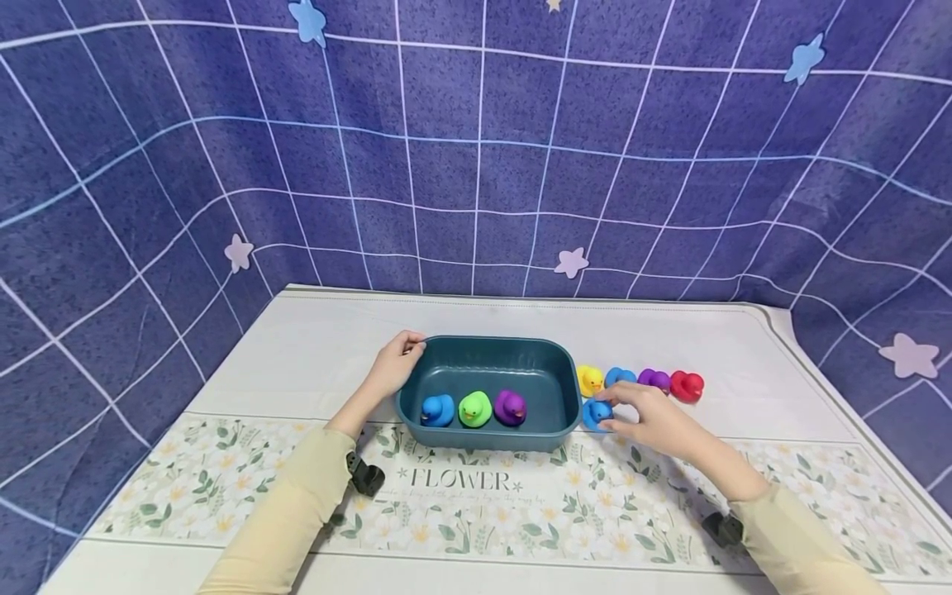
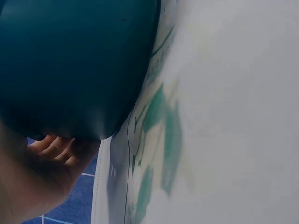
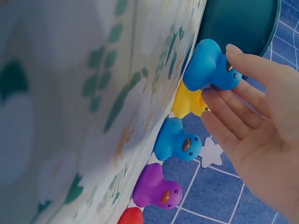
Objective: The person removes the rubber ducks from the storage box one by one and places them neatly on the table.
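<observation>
Left hand [image 1: 392, 366]: fingers curled on tub [image 1: 491, 440], 10 o'clock; steady. Right hand [image 1: 645, 415]: fingers clamped on blue duck [image 1: 595, 416], 3 o'clock; lift above rim.

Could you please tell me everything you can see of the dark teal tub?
The dark teal, rounded-rectangular, plastic-looking tub stands upright and open-topped on the white, flower-patterned table cover. Its walls look smooth and slightly glossy. Inside, along its near side, sit a blue toy duck, a green toy duck and a purple toy duck, left to right. The left grip holds its far left corner.
</observation>
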The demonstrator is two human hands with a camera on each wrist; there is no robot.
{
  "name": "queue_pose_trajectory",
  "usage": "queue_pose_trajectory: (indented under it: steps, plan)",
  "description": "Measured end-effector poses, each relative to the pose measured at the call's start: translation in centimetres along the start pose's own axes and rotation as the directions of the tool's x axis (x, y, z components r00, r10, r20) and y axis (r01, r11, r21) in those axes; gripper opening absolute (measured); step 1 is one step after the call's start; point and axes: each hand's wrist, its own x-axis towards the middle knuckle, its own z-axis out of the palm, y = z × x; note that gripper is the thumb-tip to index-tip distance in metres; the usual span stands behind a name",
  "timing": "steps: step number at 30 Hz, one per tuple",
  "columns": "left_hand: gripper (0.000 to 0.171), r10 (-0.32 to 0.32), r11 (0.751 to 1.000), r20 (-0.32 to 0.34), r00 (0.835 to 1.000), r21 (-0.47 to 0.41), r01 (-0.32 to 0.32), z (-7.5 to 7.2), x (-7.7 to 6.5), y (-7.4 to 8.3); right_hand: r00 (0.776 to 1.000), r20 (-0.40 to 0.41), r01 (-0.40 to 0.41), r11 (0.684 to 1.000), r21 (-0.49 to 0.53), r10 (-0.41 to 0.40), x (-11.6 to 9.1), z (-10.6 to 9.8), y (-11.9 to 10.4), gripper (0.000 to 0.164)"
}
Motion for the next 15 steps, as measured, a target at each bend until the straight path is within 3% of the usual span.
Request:
queue_pose_trajectory:
  steps: [15]
  plan:
    - [0.029, 0.004, 1.0, 0.009, 1.0, 0.014, -0.004, -0.06, 0.04, 0.03, 1.0, 0.027, -0.005, 0.999, 0.051, 0.004, 0.12, 0.26, 0.19, 0.037]
